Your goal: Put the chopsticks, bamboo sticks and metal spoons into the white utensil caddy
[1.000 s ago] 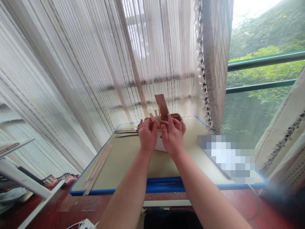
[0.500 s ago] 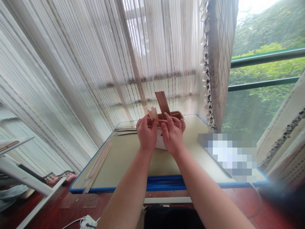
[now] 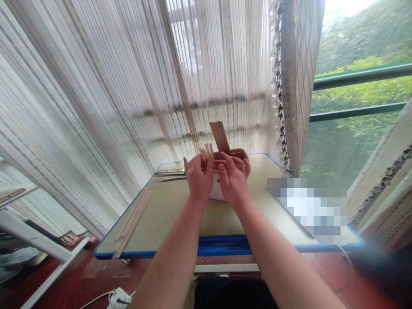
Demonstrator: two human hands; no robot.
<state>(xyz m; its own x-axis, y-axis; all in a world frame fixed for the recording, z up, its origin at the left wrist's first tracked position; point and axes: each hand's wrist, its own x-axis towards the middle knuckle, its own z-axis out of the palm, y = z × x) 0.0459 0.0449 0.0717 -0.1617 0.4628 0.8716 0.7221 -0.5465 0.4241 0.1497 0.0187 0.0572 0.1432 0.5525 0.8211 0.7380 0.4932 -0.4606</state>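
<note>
On the table stands a box (image 3: 219, 191) with a white front and a brown rim and inside. My left hand (image 3: 198, 178) is closed at its left end, thumb and fingers around a fanned bunch of pale wooden sticks, like chopsticks (image 3: 207, 151). My right hand (image 3: 234, 177) lies over the front rim, thumb outside and fingers curled over the edge, gripping the box. Its index fingertip is near the foot of a flat row of dark brown sticks (image 3: 219, 136), which rise tilted from the box. The lower ends of both bunches are hidden.
Long pale sticks (image 3: 132, 223) lie along the left side of the blue-edged table (image 3: 170, 214). Thin metal utensils (image 3: 169, 173) lie behind my left hand. A blurred-out object (image 3: 309, 210) is at the right edge. Sheer curtains (image 3: 128, 86) hang behind.
Very little differs. The pale sticks in my left hand have fanned and shifted slightly, and the left fingers have moved a little. My right hand stays in place.
</note>
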